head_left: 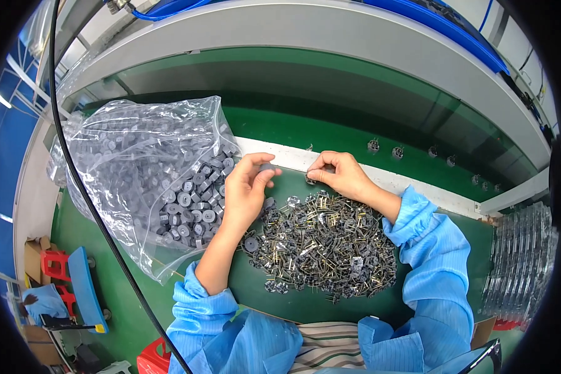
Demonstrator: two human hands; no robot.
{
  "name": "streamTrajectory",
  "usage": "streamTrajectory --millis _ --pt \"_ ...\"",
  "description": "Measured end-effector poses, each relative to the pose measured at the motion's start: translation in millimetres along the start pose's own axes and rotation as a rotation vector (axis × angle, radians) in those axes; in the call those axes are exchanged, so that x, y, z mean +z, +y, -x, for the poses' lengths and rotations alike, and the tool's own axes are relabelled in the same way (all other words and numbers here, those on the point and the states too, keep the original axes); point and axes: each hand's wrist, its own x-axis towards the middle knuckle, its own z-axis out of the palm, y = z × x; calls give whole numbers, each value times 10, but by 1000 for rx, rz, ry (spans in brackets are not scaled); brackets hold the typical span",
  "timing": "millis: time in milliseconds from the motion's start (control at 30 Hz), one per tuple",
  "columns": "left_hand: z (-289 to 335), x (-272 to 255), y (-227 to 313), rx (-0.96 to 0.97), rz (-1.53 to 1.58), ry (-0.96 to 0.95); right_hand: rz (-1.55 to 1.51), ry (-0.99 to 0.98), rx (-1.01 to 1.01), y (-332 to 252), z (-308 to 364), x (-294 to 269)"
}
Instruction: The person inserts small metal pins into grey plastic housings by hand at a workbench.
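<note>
My left hand (248, 187) is closed in a pinch on a small grey round cap (267, 167), partly covered by the fingers. To its right, my right hand (345, 176) pinches a small dark part (310, 179), mostly hidden by the fingertips. The two hands are apart, close to the white rail. Below them lies a heap of small dark parts with metal pins (324, 243). Left of my left hand, a clear plastic bag (124, 156) lies open, and many grey round caps (196, 199) spill toward its mouth.
Beyond the white rail (411, 181), several small parts (397, 152) stand in a spaced row on a green belt (343, 134). Stacked clear plastic trays (520, 262) are at the right. A black cable (84, 181) crosses the left side. Red stools (55, 265) stand on the floor.
</note>
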Motion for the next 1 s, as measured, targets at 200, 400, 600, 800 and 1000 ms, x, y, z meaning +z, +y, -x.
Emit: streamTrajectory --millis 200,400,600,800,1000 --pt "124 59 160 -431 579 -220 -150 -23 -42 60 54 35" --pt "160 31 118 -470 620 -344 -56 -15 -109 20 88 39" --pt "153 71 132 -366 472 -335 56 130 -385 -70 111 48" --pt "181 179 145 -453 607 -322 35 225 -585 -227 167 13" --pt "163 81 91 -540 681 -535 287 155 -728 -363 178 19"
